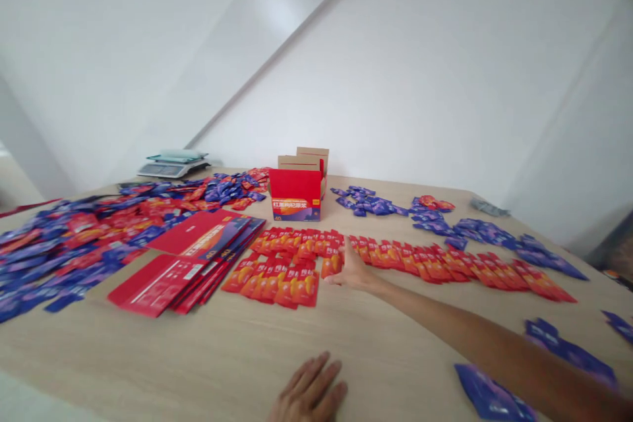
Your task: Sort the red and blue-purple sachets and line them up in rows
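Reaching with the right hand (353, 269) to red sachets (430, 262), laid in overlapping rows mid-table (237, 356).

Reaching a sachet (330, 266) where the left rows and the long right row meet, with thumb and forefinger about its right edge; cannot tell whether pinched or only touched. Holding the left hand (307, 392) on the near side, fingers slightly spread, with nothing in it. Could drag neighbouring sachets askew, because overlapped so closely. Could sweep near-right purple sachets (487, 395) aside with the forearm (455, 330), if lowered. Could nudge the flat cartons (202, 244), left, through any wide swing.
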Motion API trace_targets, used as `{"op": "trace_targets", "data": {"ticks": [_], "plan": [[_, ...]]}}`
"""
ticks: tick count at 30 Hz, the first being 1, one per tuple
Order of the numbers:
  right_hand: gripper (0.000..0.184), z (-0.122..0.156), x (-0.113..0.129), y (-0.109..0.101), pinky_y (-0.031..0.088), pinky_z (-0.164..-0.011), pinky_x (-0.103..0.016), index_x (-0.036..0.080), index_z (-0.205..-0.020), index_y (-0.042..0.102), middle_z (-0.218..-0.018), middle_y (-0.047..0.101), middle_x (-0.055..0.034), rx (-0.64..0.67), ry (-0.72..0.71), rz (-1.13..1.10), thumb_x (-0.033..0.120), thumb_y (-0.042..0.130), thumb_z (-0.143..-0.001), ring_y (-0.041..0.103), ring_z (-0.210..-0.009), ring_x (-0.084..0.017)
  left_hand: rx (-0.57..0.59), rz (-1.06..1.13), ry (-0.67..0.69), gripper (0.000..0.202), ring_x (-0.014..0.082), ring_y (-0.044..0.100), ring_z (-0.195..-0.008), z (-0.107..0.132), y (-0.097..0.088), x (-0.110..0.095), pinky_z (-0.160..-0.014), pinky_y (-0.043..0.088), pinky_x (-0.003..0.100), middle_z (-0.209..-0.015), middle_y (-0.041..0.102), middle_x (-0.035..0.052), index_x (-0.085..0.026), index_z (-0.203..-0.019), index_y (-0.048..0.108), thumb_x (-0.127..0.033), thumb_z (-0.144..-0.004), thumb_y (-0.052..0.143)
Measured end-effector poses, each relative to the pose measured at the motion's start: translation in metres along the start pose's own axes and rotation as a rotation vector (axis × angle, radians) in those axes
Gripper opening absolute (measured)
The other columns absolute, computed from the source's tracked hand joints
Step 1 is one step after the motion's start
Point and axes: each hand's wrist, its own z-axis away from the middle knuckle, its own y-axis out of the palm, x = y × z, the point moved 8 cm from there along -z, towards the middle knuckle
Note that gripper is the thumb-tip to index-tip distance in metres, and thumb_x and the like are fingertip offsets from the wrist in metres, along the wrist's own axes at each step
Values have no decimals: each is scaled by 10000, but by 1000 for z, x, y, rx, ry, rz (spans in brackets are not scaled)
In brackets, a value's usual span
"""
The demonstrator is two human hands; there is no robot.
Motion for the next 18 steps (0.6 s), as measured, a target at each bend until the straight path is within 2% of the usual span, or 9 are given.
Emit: {"op": "trace_targets", "data": {"ticks": [3,6,12,16,18], "plan": [[1458,7,13,37,338,-1198,-505,163,-1633,79,-1581,405,-236,68,24,26,403,950,-489,402,-1471,-372,39,67,-32,393,238,575,-1350,0,-2,-2,-1099,527,337,-1465,615,8,-253,-1288,653,-163,-909,600],[1458,14,16,56,310,-1217,-483,169,-1633,83,-1622,348,-243,108,37,53,389,954,-485,334,-1510,-381,51,114,-57,397,250,577,-1346,0,-2,-4,-1083,544,361,-1474,608,1,-260,-1310,634,-219,-915,622],[1446,22,9,70,268,-1243,-483,193,-1639,115,-1690,222,-217,120,79,133,370,949,-470,181,-1563,-409,65,185,-97,406,249,547,-1374,6,6,-3,-1116,510,365,-1506,578,6,-267,-1330,614,-274,-926,646],[1397,24,8,76,256,-1248,-484,132,-1637,127,-1697,167,-248,131,110,181,371,927,-518,146,-1572,-400,68,174,-94,400,252,543,-1376,8,8,-3,-1115,511,367,-1511,573,3,-266,-1334,613,-292,-935,642],[1363,26,10,76,257,-1247,-491,107,-1637,136,-1688,192,-261,152,123,207,377,915,-552,146,-1575,-390,54,162,-90,394,249,541,-1378,7,8,-4,-1119,507,362,-1507,577,5,-265,-1332,616,-295,-941,640]]}}
